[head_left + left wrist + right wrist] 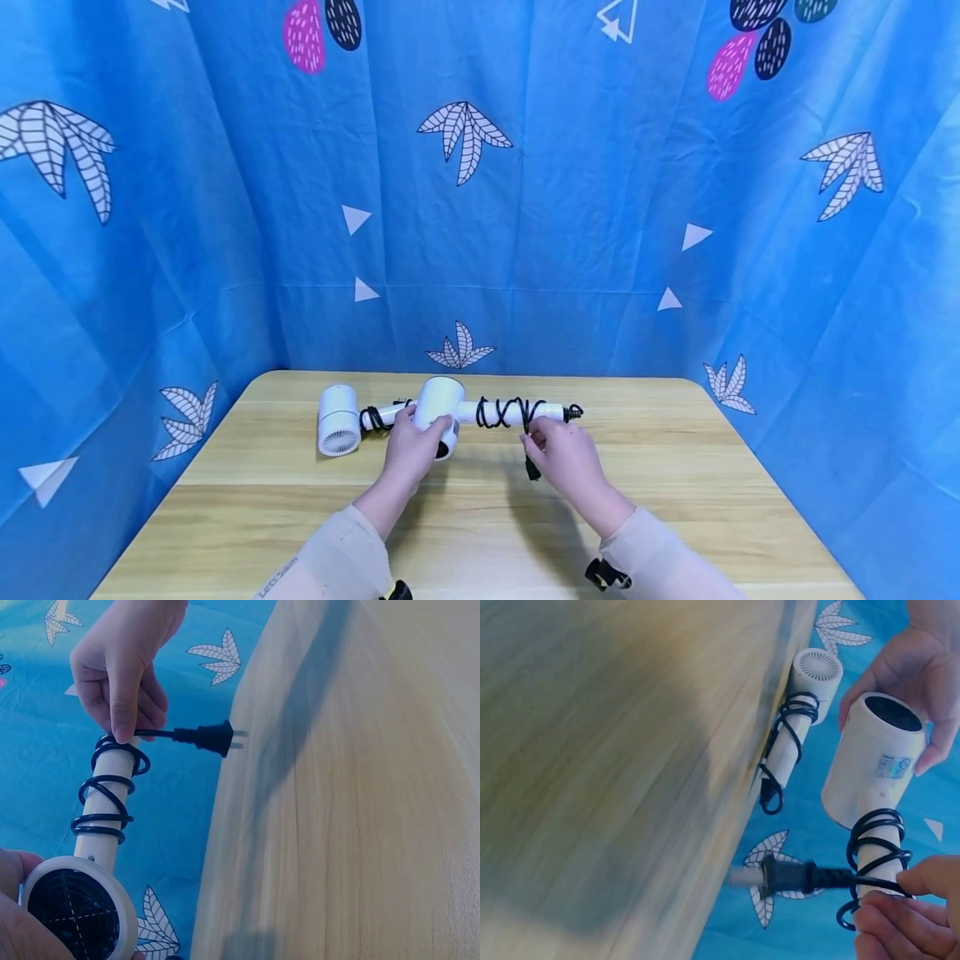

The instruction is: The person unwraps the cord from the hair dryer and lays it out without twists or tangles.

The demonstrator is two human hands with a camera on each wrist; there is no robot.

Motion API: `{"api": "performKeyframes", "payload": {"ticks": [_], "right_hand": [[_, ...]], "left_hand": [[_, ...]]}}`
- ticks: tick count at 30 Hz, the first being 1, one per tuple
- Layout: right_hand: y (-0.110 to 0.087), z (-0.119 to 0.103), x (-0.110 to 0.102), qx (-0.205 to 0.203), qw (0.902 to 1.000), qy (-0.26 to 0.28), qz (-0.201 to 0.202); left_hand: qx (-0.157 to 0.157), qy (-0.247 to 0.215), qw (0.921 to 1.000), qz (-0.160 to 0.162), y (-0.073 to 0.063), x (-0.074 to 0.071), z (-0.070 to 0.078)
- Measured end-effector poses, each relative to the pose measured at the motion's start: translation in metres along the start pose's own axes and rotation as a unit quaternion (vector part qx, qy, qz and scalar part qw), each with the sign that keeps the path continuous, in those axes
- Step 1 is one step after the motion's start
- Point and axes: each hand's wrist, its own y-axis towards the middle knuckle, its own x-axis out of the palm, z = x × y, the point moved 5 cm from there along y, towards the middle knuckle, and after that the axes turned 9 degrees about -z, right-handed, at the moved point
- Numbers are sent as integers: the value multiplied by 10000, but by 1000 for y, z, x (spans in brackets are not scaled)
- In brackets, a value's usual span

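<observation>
My left hand (407, 450) grips the barrel of a white hair dryer (438, 398), its thumb and fingers on either side of it. The dryer's handle points right, with a black power cord (491, 414) wound around it in several loops. Near the handle's end, my right hand (567, 458) pinches the cord between thumb and fingers. From that pinch a short length sticks out, ending in a black two-pin plug (208, 738). In the right wrist view, the dryer's open round end and a small label show on the barrel (870, 761).
A second white hair dryer (339, 421) lies at the left on the wooden table (247, 500), its cord wrapped around its handle (784, 754). Blue patterned cloth (577, 208) hangs behind the table and along both sides.
</observation>
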Motion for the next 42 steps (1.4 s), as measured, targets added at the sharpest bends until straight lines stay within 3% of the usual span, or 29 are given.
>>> {"api": "performKeyframes", "payload": {"ticks": [7, 19, 28, 42], "right_hand": [[1, -2, -4, -37, 9996, 142, 251], [3, -7, -10, 109, 9994, 327, 10], [6, -14, -20, -504, 9969, 136, 583], [13, -18, -31, -650, 9964, -359, 407]], "left_hand": [[-63, 62, 10000, -13, 0, -1, 0], [-25, 76, 10000, -21, 0, -2, -4], [-20, 14, 10000, 12, 0, -7, -6], [-16, 24, 10000, 7, -2, -9, -6]]}}
